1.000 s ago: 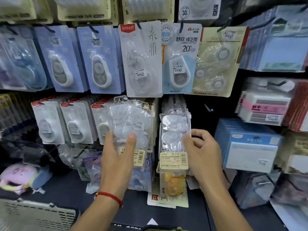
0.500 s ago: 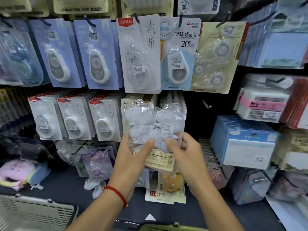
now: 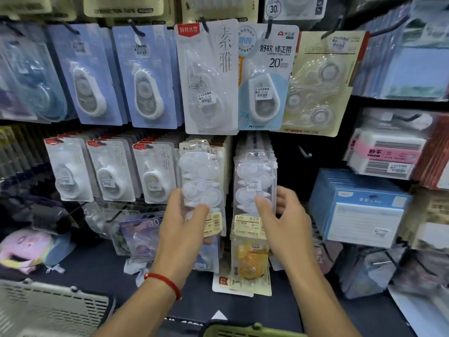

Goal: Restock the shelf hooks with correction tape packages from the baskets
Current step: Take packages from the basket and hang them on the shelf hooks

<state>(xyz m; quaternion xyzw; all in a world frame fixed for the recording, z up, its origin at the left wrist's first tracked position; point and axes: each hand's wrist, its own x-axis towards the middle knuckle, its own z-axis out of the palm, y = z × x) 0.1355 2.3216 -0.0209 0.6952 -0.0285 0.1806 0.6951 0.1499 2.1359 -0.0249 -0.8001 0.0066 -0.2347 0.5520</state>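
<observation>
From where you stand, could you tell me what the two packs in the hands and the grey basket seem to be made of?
Left pack and right pack: apparently clear glossy plastic, since the white dispensers show through, with a printed paper-like label at the bottom. Grey basket: probably matte moulded plastic, judging by its slotted wall.

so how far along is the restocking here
Done: most hooks look full, such as the white packs at mid-left. In hand: the left hand and right hand each hold a clear multipack at the middle hooks. Left: one bare hook, and whatever the baskets hold, unseen.
</observation>
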